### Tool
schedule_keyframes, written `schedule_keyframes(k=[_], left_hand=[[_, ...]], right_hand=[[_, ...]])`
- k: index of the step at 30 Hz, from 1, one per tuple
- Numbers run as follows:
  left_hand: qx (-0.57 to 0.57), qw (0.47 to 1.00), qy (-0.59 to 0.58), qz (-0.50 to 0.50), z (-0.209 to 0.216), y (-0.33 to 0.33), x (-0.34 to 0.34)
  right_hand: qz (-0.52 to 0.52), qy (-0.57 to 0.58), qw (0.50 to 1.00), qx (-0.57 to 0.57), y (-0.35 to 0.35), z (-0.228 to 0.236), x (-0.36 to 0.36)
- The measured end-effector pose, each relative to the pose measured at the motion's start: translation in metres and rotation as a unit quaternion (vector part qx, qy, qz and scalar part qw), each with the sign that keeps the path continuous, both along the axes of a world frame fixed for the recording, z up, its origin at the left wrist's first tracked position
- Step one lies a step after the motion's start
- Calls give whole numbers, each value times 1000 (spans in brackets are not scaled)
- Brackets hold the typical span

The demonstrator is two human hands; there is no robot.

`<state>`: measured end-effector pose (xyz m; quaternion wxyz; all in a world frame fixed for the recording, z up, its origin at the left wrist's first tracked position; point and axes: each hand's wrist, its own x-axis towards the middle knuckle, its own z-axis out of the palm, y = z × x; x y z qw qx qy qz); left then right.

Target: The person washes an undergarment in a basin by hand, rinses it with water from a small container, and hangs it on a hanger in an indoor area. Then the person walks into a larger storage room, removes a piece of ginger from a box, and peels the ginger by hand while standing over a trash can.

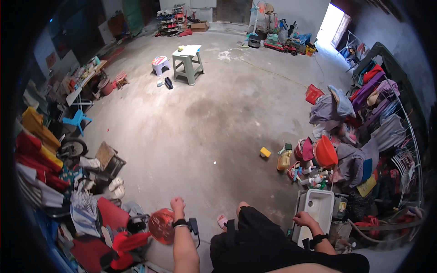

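My left hand (178, 204) is held out in front, its fingers curled in with nothing showing in them. Just beside and beneath it is a shiny round red disc (160, 225), perhaps a stool seat. My right hand (302, 219) hangs with bent fingers, also showing nothing in them. It is in front of a white rectangular basin (324, 199) and overlaps the left side of it in view; whether it touches cannot be made out. Bands circle both wrists, and a small dark box (194, 226) sits by the left one.
On the concrete floor ahead lies a yellow block (265, 152). Bottles (283, 160) and an orange-red basin (326, 151) stand to the right, near a clothes-laden rack (391, 132). A green-grey stool (185, 66) and a small white stool (160, 65) stand farther off. Red chairs (112, 213) line the left.
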<state>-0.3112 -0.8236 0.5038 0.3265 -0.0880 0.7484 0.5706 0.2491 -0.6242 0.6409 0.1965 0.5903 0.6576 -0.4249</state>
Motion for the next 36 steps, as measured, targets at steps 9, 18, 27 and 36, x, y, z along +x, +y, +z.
schedule_keyframes(k=[9,18,27,36], left_hand=[[-108,969,102,-199,-5,162,-124],[-165,960,-164,158,32,128,-203],[-227,917,-328,-25,-87,216,-370],[-13,983,-96,-158,15,647,-547]], right_hand=[[34,33,997,-58,167,-35,-167],[70,58,992,92,339,-15,-319],[-64,33,997,21,428,-31,-424],[-369,12,927,-67,425,10,-459]])
